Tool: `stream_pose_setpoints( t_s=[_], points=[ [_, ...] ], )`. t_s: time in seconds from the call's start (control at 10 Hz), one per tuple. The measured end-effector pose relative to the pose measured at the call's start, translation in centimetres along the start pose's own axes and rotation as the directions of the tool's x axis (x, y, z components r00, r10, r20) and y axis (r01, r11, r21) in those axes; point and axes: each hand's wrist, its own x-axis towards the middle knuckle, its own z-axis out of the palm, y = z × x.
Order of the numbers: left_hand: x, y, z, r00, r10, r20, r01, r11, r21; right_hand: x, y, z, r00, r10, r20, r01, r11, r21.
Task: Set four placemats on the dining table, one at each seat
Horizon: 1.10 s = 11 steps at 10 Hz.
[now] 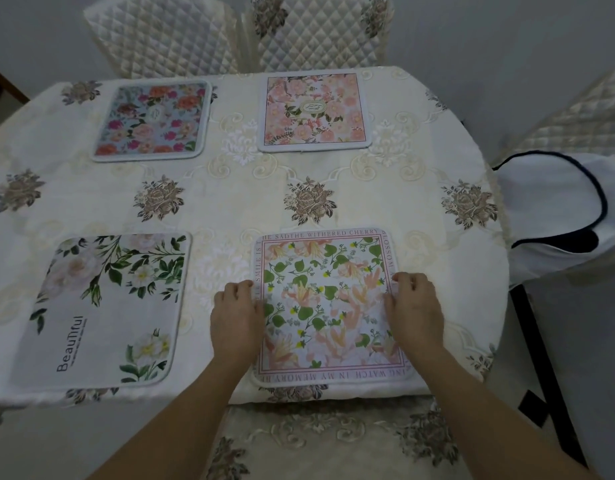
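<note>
We look down on a wide surface point(229, 209) under a cream cloth with stitched roses, quilted chairs point(316, 32) pushed in at its far edge. Four mats already lie flat on it: a white-flower mat point(101, 306) near left, a blue rose mat point(152, 121) far left, a pink rose mat point(314, 110) far right, and the lettered pink mat point(328, 306) near right (its border carries printed words). Our left hand point(235, 318) and right hand point(415, 310) rest curled on that last mat's two side edges, fingers loosely bent, seemingly squaring it. We judge the task nearly finished; only letting go remains.
</note>
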Motion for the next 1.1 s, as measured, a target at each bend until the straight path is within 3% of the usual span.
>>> stream_pose_setpoints(
  t_s=[0.1,0.2,0.3,0.4,0.6,0.9,1.0,1.1],
  points=[
    [-0.2,1.9,0.8,0.968,0.245,0.063,-0.250,0.964,0.091,-0.4,-2.8,0.9,0.975,-0.222,0.014,0.223,0.975,-0.011],
    [0.0,3.7,2.5,0.886,0.407,0.222,-0.435,0.895,0.095,-0.6,-5.1,2.3,0.924,-0.341,0.174,0.345,0.939,0.010],
    [0.4,4.2,4.0,0.853,0.415,0.316,-0.467,0.878,0.108,-0.9,-5.2,3.6,0.898,-0.348,0.269,0.370,0.928,-0.033],
    [0.3,3.6,4.5,0.866,0.407,0.290,-0.456,0.881,0.127,-1.0,-3.8,3.8,0.882,-0.392,0.260,0.423,0.903,-0.074],
    [0.0,2.8,4.6,0.911,0.323,0.257,-0.372,0.911,0.175,-0.5,-1.5,3.2,0.905,-0.364,0.221,0.388,0.919,-0.074],
    [1.0,4.4,1.8,0.856,0.252,0.452,-0.365,0.913,0.183,0.5,-1.5,1.9,0.843,-0.341,0.416,0.400,0.914,-0.062],
    [1.2,5.5,-0.1,0.843,0.181,0.506,-0.328,0.919,0.217,1.4,-1.7,-0.1,0.818,-0.366,0.443,0.414,0.910,-0.013],
    [-0.2,6.2,-2.0,0.870,0.208,0.446,-0.317,0.931,0.183,1.4,-2.1,-2.9,0.855,-0.351,0.381,0.383,0.924,-0.009]
  ],
)
